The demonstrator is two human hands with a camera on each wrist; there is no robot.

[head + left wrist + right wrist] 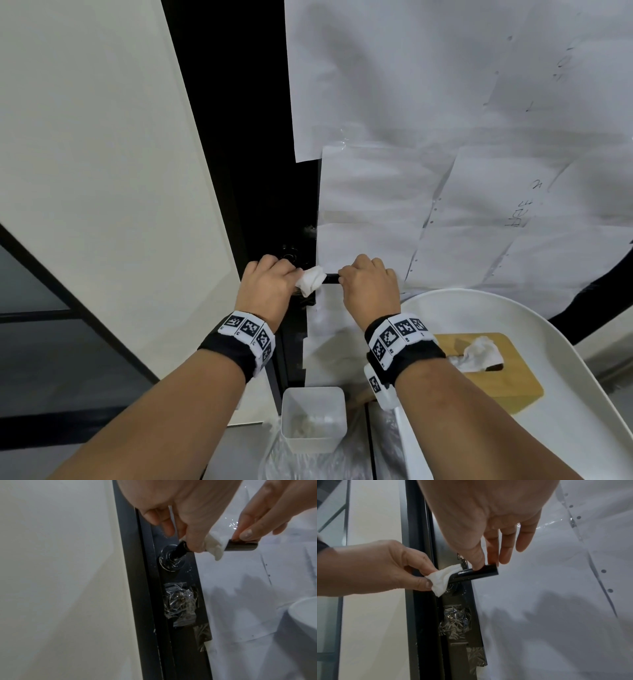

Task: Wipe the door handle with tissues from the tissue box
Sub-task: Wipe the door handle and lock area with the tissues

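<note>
The black lever door handle [331,278] [241,546] [477,573] sticks out to the right from a dark door edge. My left hand [274,279] [188,520] [376,568] pinches a crumpled white tissue [310,281] [214,545] [441,579] and presses it around the handle near its round base. My right hand [364,282] [488,520] pinches the handle's free end between thumb and forefinger. The tissue box [496,380], with a wooden lid and a tissue poking out of it, stands at the lower right.
The box sits on a white round-edged surface [534,318]. A small white bin [313,419] holding used tissues stands below the hands. White paper sheets [445,137] cover the door. Crinkled clear tape [180,601] covers the lock under the handle. A pale wall [85,171] is on the left.
</note>
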